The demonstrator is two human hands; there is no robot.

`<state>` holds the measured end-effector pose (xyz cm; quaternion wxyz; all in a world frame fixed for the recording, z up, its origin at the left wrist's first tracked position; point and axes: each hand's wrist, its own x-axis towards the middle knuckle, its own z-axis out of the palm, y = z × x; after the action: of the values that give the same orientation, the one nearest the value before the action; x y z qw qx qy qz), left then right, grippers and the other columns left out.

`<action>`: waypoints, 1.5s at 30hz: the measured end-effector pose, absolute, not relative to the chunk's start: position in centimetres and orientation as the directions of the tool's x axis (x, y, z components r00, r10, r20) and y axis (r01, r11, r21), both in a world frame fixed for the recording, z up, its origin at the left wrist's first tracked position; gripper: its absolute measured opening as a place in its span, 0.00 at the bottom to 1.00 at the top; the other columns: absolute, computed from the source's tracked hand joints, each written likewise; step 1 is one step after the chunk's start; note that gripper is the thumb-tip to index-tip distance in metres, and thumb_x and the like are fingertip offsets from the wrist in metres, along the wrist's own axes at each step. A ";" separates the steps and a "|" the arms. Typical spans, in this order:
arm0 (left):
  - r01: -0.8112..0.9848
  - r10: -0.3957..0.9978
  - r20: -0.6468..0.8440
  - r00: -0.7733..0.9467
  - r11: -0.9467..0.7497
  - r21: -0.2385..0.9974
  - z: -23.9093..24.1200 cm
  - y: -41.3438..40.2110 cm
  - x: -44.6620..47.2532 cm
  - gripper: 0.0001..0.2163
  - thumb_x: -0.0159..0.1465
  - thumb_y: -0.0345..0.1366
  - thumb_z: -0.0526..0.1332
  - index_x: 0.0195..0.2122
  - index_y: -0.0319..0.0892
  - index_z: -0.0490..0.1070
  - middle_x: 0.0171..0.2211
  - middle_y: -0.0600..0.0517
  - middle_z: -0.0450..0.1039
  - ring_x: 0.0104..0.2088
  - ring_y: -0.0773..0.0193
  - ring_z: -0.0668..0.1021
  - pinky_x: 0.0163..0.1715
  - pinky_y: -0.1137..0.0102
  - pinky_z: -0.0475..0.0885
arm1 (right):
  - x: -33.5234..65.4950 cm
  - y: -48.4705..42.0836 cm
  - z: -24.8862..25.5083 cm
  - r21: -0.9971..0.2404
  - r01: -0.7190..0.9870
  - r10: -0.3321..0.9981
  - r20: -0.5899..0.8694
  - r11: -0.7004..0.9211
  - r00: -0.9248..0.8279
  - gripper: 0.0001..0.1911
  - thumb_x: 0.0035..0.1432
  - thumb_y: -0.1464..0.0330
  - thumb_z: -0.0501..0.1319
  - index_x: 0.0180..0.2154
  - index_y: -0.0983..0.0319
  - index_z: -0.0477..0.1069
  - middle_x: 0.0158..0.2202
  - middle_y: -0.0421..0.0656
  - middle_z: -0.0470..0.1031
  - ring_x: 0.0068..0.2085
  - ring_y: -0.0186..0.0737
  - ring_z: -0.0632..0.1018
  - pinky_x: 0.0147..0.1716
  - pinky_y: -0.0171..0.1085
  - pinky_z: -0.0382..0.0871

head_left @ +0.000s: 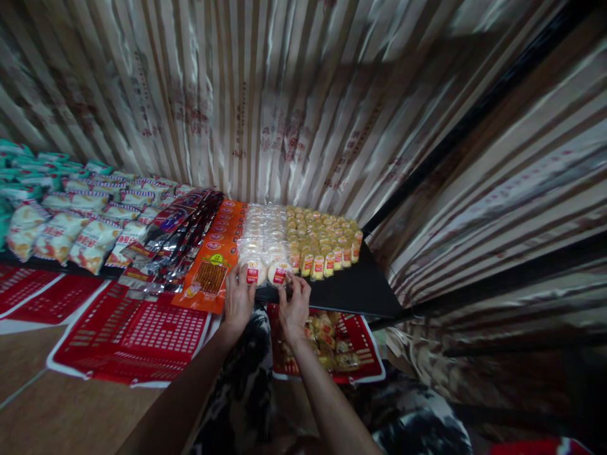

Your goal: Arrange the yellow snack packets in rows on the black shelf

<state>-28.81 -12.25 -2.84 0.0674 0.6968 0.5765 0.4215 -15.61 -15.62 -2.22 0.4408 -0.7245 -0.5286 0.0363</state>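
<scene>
Round pale red-labelled snack packets [265,272], front row: left hand [237,302] fingertips on one, right hand [294,304] on neighbour, grasp unclear. Seems row-straightening; wants light nudges, black shelf [353,289] lip under grip.

Shelf [365,294]: bare black surface only at the right front corner, just beside the yellow packets [322,243]. The rest is packed row against row with white round packets [263,240], orange packs [215,256], dark foil packs [177,230] and pale bags [85,230]. The striped curtain [284,107] closes the rear and right side, so the shelf is open from the front edge only, above the red baskets [156,332] and floor [61,411].
</scene>
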 end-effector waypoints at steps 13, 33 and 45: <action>0.765 0.836 0.547 -0.052 -0.318 0.559 -2.5 -12.4 -27.8 0.19 0.58 0.29 0.55 0.52 0.38 0.59 0.48 0.41 0.61 0.50 0.51 0.65 0.49 0.54 0.66 | -14.3 -12.9 -2.2 -0.475 0.880 0.842 0.481 0.016 0.245 0.18 0.51 0.72 0.59 0.46 0.56 0.67 0.48 0.47 0.60 0.49 0.46 0.63 0.46 0.43 0.64; 0.771 0.802 0.585 -0.117 -0.298 0.563 -4.0 -12.4 -26.8 0.18 0.62 0.36 0.55 0.53 0.37 0.59 0.50 0.39 0.62 0.52 0.51 0.65 0.50 0.54 0.66 | -13.8 -12.5 -3.5 -0.569 0.820 0.841 0.471 0.059 0.267 0.16 0.54 0.69 0.57 0.46 0.56 0.67 0.45 0.46 0.57 0.45 0.42 0.65 0.43 0.41 0.66; 0.775 0.816 0.569 -0.104 -0.292 0.561 -4.0 -11.7 -26.6 0.17 0.62 0.32 0.53 0.52 0.37 0.60 0.52 0.38 0.61 0.53 0.51 0.65 0.50 0.54 0.65 | -13.8 -12.8 -3.6 -0.548 0.832 0.829 0.505 0.091 0.242 0.15 0.57 0.69 0.53 0.46 0.56 0.69 0.48 0.47 0.57 0.44 0.41 0.65 0.43 0.41 0.67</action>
<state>-26.57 -11.67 -4.02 0.0232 0.6688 0.5946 0.4457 -13.77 -12.75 -3.62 0.4080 -0.6740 -0.6158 -0.0020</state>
